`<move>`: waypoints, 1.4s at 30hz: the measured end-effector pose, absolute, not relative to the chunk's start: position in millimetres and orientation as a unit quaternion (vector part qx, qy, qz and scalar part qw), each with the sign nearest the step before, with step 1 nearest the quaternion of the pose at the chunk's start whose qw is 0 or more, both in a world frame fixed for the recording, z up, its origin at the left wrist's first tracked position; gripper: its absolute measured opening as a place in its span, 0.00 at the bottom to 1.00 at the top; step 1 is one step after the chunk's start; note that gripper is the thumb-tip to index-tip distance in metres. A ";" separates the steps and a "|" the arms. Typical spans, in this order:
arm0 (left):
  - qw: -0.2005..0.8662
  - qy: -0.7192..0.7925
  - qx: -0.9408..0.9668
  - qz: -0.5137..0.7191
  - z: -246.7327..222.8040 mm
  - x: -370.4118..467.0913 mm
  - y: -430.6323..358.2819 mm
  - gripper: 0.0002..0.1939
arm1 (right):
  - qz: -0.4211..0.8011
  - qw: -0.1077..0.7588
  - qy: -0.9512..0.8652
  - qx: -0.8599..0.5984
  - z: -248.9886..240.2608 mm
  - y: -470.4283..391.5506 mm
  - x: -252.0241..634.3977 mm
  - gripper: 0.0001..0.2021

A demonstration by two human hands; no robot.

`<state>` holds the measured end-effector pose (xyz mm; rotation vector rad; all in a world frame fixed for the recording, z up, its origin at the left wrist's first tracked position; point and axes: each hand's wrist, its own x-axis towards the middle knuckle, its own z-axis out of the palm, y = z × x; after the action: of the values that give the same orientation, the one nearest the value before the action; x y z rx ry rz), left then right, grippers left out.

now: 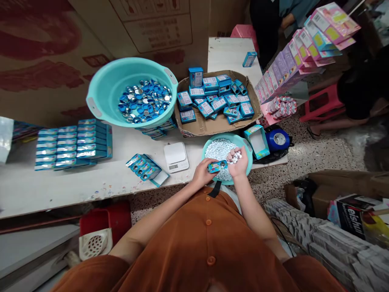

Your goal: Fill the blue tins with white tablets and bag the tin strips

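The small blue box (214, 167) is resting between the two hands, its printed face turned up and a round opening showing at the end nearer the right hand (240, 165). The left hand (201, 173) is gripping it at the other end, fingers closing around that side. The box is hovering over the near part of a round turquoise basin (249, 161), which is holding a bed of white pellets (217, 148).

The right hand is cupping a handful of pellets (236, 157) just beside the box; its palm is facing up, and its fingers are curling in, half closed, so that the pellets are lying loose against them. The left forearm is reaching in diagonally from the lower left, and the right forearm is rising more steeply from the lower right, so both hands are meeting in front of the body, above the basin.

On the table (112, 178), a white digital scale (175, 155) is sitting just left of the left hand, with a group of blue boxes (145, 168) standing farther left. Beyond the basin, a cardboard tray (196, 127) is holding more blue boxes, and a large turquoise tub (103, 97) is containing blue-and-silver caps (146, 101).
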<state>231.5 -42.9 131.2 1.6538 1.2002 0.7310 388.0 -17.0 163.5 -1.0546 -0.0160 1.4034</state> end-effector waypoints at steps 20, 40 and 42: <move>0.453 0.487 0.686 0.297 136.0 244.8 -41.9 0.19 | 0.419 0.657 -0.164 -0.605 167.5 -25.2 367.5 0.25; 0.502 0.428 0.672 0.336 129.6 261.9 -36.2 0.18 | 0.516 0.676 -0.047 -0.524 173.4 -27.6 403.6 0.21; 0.501 0.436 0.665 0.340 131.2 266.3 -35.3 0.17 | 0.502 0.672 -0.047 -0.543 177.2 -26.7 400.9 0.22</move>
<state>266.3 -35.3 131.2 1.6084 1.0552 0.8230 400.9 -26.7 177.2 -1.2235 -0.1061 1.1302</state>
